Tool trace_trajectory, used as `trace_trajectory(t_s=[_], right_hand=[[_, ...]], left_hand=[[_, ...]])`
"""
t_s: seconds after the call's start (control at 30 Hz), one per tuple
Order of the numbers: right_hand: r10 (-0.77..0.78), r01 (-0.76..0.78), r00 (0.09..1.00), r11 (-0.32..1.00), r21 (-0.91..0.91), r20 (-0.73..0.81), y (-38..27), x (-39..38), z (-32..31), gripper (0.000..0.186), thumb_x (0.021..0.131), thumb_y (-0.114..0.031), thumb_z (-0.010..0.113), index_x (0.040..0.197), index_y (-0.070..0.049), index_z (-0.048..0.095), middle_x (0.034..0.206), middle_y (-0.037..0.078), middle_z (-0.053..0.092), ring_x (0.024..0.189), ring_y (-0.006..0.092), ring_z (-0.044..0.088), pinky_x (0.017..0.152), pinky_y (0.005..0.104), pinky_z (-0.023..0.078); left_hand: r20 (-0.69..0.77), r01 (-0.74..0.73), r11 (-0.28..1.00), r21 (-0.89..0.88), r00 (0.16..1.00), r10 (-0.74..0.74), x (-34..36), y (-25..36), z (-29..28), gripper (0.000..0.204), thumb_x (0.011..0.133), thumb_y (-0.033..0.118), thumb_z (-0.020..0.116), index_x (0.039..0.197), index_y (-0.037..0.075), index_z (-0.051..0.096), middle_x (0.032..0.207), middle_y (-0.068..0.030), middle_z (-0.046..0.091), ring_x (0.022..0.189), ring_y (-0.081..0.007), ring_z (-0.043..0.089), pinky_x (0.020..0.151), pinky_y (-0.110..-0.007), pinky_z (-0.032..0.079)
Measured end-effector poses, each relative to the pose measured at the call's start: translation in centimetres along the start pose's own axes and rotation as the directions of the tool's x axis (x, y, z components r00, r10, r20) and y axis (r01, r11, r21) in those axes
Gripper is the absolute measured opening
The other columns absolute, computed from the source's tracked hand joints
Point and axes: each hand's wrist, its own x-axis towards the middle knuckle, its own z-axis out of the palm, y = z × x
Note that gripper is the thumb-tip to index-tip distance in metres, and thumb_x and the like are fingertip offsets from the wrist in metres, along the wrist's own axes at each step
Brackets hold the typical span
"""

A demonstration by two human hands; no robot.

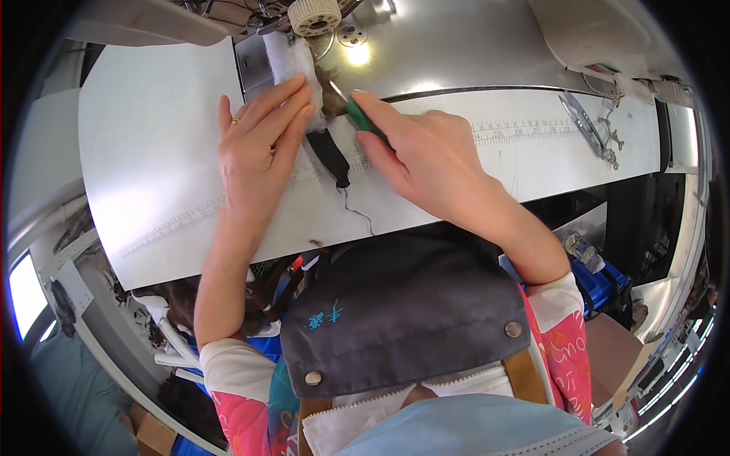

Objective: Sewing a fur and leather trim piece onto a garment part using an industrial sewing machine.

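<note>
My left hand (262, 144) lies on a white fluffy strip (290, 61), its fingers stretched out and the little finger spread apart. A black band (330, 158) extends from the near end of the strip, with a loose dark thread (357, 213) trailing from it. To the right, my right hand (426, 148) is closed around a green-handled tool (363, 120). Its thin, pale metal tip points up and left toward brownish fur (328, 90) beside the strip. The tip is too small to tell the tool's exact kind.
A sewing machine's ridged cream disc (314, 17) hangs over the strip's far end. Metal thread snips (582, 121) and small metal parts (610, 137) lie on the right of the white worktop (144, 152), which has ruler markings. A blue crate (597, 285) stands below right.
</note>
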Motion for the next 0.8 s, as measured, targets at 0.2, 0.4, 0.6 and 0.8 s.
trace_trajectory(t_s=[0.2,0.4,0.6,0.8], right_hand=[[-0.160,0.166,0.974,0.986,-0.027,0.158,0.0,0.6,0.2,0.037,0.085,-0.020,0.060,0.119,-0.009,0.055,0.056,0.009,0.056,0.049,0.0301,0.055,0.046,0.0384,0.041],[-0.182,0.188,0.951,0.982,0.001,0.250,0.5,-1.0,-2.3,0.030,0.084,-0.016,0.056,0.111,-0.002,0.055,0.049,0.008,0.054,0.044,0.0302,0.055,0.042,0.0392,0.041],[0.031,-0.031,1.000,0.997,0.070,0.004,0.4,-0.2,-1.0,0.035,0.085,-0.017,0.059,0.118,-0.005,0.057,0.056,0.011,0.055,0.050,0.0297,0.055,0.048,0.0386,0.041],[-0.073,0.074,0.986,0.997,0.002,0.152,0.3,0.2,-0.7,0.036,0.084,-0.016,0.061,0.118,-0.005,0.056,0.057,0.011,0.056,0.051,0.0315,0.055,0.048,0.0400,0.042]], left_hand=[[0.019,0.112,0.986,-0.126,0.994,-0.110,-0.2,0.3,0.1,0.018,0.083,0.016,0.067,0.101,0.015,0.071,0.110,0.0028,0.065,0.090,-0.0157,0.061,0.107,-0.052,0.021],[0.004,0.024,0.998,-0.055,1.000,-0.023,-0.2,0.2,0.4,0.017,0.082,0.016,0.068,0.098,0.016,0.072,0.105,0.0030,0.065,0.094,-0.0165,0.059,0.106,-0.051,0.024],[-0.014,0.012,0.998,-0.066,1.000,-0.013,-0.4,0.0,0.6,0.019,0.082,0.011,0.067,0.100,0.015,0.072,0.109,0.0021,0.065,0.089,-0.0105,0.060,0.109,-0.046,0.019],[0.006,0.030,0.998,-0.063,1.000,-0.030,-0.4,-0.1,0.4,0.020,0.081,0.011,0.068,0.100,0.016,0.072,0.109,0.0027,0.065,0.092,-0.0101,0.060,0.109,-0.046,0.019]])
